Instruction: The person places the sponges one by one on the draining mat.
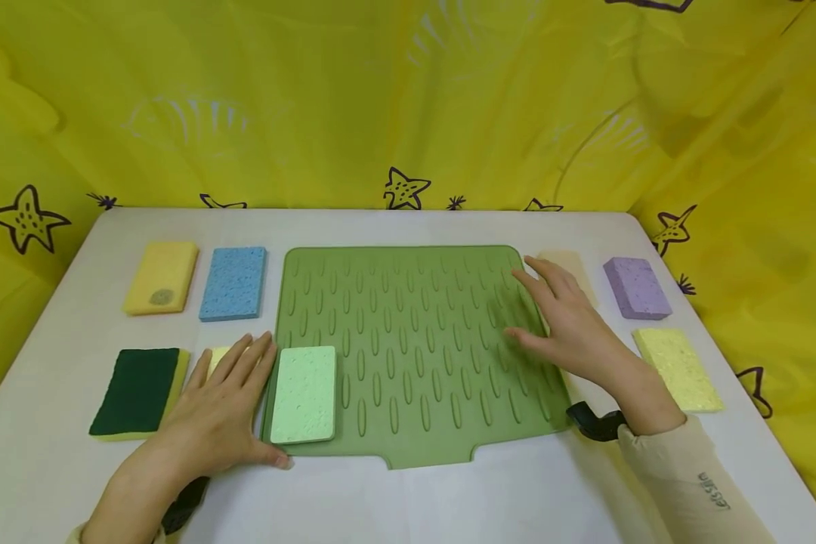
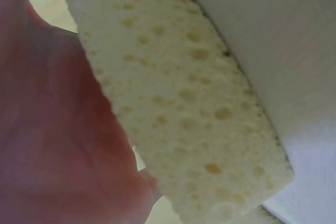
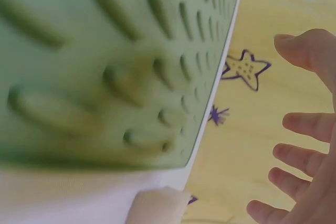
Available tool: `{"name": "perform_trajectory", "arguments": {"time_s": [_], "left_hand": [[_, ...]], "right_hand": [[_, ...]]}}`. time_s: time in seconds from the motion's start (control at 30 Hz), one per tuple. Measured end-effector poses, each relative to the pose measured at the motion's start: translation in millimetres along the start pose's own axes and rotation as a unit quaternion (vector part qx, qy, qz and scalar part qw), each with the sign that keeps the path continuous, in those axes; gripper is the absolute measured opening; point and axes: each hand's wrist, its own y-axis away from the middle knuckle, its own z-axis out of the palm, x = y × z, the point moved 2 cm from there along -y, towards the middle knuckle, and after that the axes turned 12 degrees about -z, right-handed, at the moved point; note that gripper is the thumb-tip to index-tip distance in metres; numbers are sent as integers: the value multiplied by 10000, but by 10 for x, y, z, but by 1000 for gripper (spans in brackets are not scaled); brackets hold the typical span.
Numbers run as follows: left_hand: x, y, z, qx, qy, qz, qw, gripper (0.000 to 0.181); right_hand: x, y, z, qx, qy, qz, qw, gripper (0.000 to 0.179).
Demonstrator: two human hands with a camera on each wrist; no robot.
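Note:
My left hand [image 1: 221, 412] lies over a pale yellow sponge [image 1: 217, 357], fingers straight and thumb out to the side. Most of that sponge is hidden under the hand; the left wrist view has its porous side [image 2: 178, 98] close beside the palm. Just right of this hand, a mint green sponge [image 1: 304, 394] sits on the lower left corner of a green ribbed mat [image 1: 408, 302]. Over the mat's right edge, my right hand [image 1: 574, 325] hovers with spread fingers and holds nothing. It partly covers a beige sponge [image 1: 580, 270] beside the mat.
Left of the mat are a yellow sponge [image 1: 161, 277], a blue sponge [image 1: 234, 283] and a dark green scouring sponge [image 1: 136, 391]. A purple sponge [image 1: 637, 288] and a speckled yellow sponge [image 1: 678, 369] lie at the right. A yellow patterned curtain [image 1: 326, 113] borders the white table [image 1: 489, 499].

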Motion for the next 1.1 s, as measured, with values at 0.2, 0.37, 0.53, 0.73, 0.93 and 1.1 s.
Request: {"name": "perform_trajectory", "arguments": {"time_s": [0.2, 0.37, 0.53, 0.73, 0.93, 1.1], "left_hand": [[2, 14, 5, 42, 16, 7, 10000, 149], [4, 11, -1, 56, -11, 7, 10000, 149], [12, 17, -3, 54, -38, -41, 10000, 147], [29, 23, 1, 21, -39, -115, 9999, 147], [42, 17, -1, 33, -45, -140, 9999, 148], [59, 13, -1, 59, -77, -175, 9998, 147]], "right_hand": [[168, 27, -40, -85, 65, 139, 9998, 80], [275, 47, -70, -190, 58, 295, 9994, 82], [341, 46, -89, -274, 92, 322, 9991, 83], [376, 86, -66, -487, 81, 553, 9972, 81], [431, 93, -16, -346, 156, 287, 9989, 78], [474, 70, 44, -496, 229, 373, 9978, 74]]}}
